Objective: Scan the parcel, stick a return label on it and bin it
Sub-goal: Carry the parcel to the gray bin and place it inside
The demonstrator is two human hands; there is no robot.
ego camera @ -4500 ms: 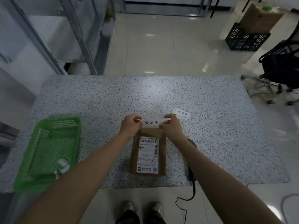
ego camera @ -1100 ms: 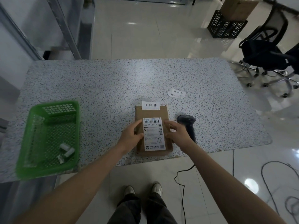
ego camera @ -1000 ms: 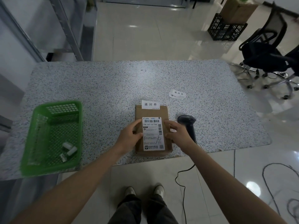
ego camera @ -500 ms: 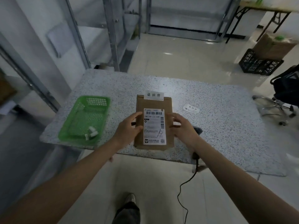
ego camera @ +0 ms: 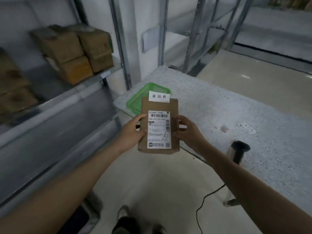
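I hold a flat brown parcel (ego camera: 173, 108) in the air, off the table's near edge, over the floor. My left hand (ego camera: 133, 130) grips its left edge and my right hand (ego camera: 188, 131) its right edge. A white shipping label with barcodes (ego camera: 159, 130) covers the parcel's front. A white return label with three black characters (ego camera: 159, 96) is stuck at the parcel's top edge and sticks out past it. The black barcode scanner (ego camera: 239, 149) lies on the table at my right, with its cable hanging to the floor.
A green mesh basket (ego camera: 135, 102) sits on the speckled table (ego camera: 236, 105), partly hidden behind the parcel. To the left stands metal shelving (ego camera: 70, 98) with several cardboard boxes (ego camera: 74, 53). My feet show on the pale floor below.
The parcel came up off the table, held in both hands. My view swung left toward the shelving, so the basket is now behind the parcel.
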